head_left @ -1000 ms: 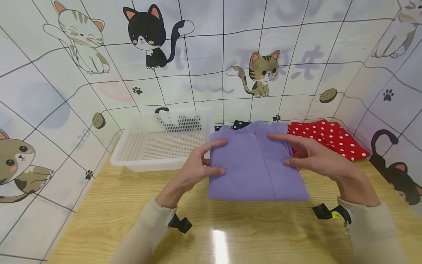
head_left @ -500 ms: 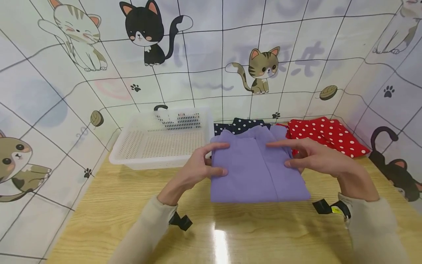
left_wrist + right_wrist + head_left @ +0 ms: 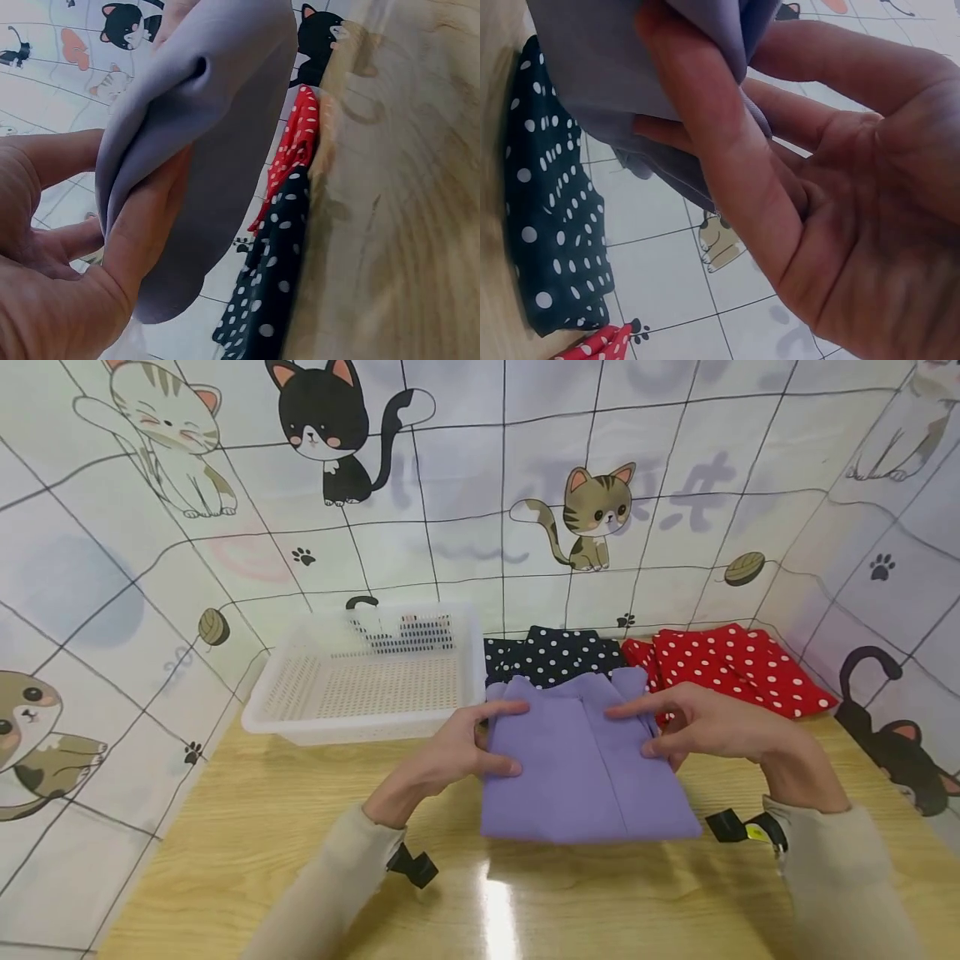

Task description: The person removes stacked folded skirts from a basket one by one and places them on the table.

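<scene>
A folded purple garment (image 3: 570, 768) with a seam down its front hangs just above the table, tilted toward me. My left hand (image 3: 468, 747) grips its left edge, thumb and a finger on the front and other fingers behind. At the opposite edge my right hand (image 3: 712, 727) holds it the same way. In the left wrist view the garment's fold (image 3: 217, 90) lies between thumb and fingers. The right wrist view has fingers under the purple cloth (image 3: 607, 67). Beyond it lie a black polka-dot cloth (image 3: 555, 652) and a red polka-dot cloth (image 3: 738, 664).
A white perforated plastic basket (image 3: 360, 722) stands at the back left of the wooden table (image 3: 300, 802). A wall sheet (image 3: 465, 510) printed with cats rises right behind the cloths and basket, and along both sides.
Both hands have brought the purple garment lower and nearer to me. More of the black polka-dot cloth shows behind it now. The grip looks the same.
</scene>
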`<state>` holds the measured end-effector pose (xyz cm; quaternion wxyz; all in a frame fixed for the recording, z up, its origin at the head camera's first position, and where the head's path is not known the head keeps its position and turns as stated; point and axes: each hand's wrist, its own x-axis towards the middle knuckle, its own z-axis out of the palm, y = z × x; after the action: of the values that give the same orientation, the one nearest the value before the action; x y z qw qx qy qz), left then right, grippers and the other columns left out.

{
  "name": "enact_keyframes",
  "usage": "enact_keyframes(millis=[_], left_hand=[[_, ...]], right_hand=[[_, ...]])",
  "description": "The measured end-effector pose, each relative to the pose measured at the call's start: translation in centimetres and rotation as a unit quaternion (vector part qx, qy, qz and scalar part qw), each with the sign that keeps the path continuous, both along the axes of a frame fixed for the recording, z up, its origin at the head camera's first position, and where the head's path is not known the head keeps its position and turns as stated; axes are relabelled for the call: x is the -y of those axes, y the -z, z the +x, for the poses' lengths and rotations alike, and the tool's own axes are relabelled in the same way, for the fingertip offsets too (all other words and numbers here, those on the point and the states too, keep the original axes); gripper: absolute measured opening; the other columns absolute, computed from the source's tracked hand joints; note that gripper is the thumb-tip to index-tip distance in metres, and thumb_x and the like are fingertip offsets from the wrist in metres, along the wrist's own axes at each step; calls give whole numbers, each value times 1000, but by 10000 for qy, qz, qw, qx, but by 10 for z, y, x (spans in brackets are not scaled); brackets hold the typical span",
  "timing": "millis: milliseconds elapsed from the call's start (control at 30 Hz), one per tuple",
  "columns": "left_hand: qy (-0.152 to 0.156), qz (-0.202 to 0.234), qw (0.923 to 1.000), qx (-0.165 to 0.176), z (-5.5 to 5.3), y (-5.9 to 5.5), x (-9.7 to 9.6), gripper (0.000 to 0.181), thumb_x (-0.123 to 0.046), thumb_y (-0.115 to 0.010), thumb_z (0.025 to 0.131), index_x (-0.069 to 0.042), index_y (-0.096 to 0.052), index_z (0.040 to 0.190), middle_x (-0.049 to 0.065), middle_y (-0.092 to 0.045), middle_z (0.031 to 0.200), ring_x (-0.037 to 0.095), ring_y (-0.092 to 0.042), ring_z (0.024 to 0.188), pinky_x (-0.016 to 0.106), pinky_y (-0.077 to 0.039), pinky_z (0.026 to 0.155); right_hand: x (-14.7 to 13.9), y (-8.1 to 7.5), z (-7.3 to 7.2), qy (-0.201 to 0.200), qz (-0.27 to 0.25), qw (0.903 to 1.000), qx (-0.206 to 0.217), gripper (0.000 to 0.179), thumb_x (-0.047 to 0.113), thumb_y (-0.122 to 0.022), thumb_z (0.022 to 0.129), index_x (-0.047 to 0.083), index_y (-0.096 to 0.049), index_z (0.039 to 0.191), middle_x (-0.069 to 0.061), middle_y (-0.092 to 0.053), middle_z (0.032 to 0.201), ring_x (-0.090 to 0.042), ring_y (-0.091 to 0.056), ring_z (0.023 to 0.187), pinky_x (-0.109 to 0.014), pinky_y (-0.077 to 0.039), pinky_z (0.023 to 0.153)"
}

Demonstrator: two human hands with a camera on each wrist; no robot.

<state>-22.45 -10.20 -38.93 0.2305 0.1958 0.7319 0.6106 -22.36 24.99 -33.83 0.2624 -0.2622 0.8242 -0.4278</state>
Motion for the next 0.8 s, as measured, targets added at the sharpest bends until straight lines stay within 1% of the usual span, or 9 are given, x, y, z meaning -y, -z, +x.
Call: enact_keyframes(millis=[67,133,233,367,500,567,667,800], left_hand=[[54,4,9999,134,-1,3,-2,81,3,-83,77,-15,-53,151,22,-55,140,24,-74,97,39,-65,79],[78,55,9993,372,-1,6,-5,80,3,-83,78,-15,-53,151,23,-54,141,28,-75,100,42,-65,79],[11,5,9986,530,0,10,-7,79,1,-82,79,-15,-53,150,24,-53,141,31,-74,102,43,-65,78],[-30,-82,9988,490,0,15,-9,78,0,-82,79,-14,-54,150,24,-52,143,32,-74,102,43,-65,77],[-47,-128,9986,504,1,18,-11,77,1,-82,79,-13,-54,149,24,-48,147,33,-73,104,44,-65,78],[-56,-167,9985,513,1,20,-11,77,1,-82,79,-12,-54,149,24,-47,149,33,-72,105,44,-65,79],[-72,-227,9982,556,1,22,-12,76,1,-83,79,-12,-55,149,24,-48,149,32,-72,105,43,-65,80],[-108,-340,9977,568,0,24,-12,76,1,-84,79,-12,-56,148,23,-49,147,28,-72,101,40,-65,76]], right_hand=[[0,2,-1,38,37,10000,77,56,11,-75,93,2,-57,145,-29,-55,136,-23,-75,81,-39,-65,72],[1,4,-2,53,69,9999,141,56,13,-76,93,1,-58,145,-27,-57,130,-23,-76,85,-39,-65,73],[1,7,-5,-4,82,9998,153,56,14,-76,92,0,-59,143,-25,-61,122,-24,-76,84,-39,-65,73],[-1,11,-6,-79,18,9998,171,54,13,-76,92,-2,-60,141,-24,-60,116,-22,-75,85,-40,-65,71],[-3,12,-7,-72,-34,9996,276,53,12,-76,92,-3,-61,140,-22,-57,113,-20,-72,91,-40,-65,70],[-2,14,-9,-96,-32,9996,264,52,12,-76,92,-3,-62,139,-22,-57,113,-20,-71,93,-41,-65,69],[-1,19,-12,-170,-47,9994,298,51,11,-76,92,-4,-62,139,-23,-58,117,-18,-71,94,-42,-65,68],[1,23,-15,-256,-42,9988,417,52,10,-76,92,-6,-61,139,-27,-57,125,-16,-73,95,-42,-65,69]])
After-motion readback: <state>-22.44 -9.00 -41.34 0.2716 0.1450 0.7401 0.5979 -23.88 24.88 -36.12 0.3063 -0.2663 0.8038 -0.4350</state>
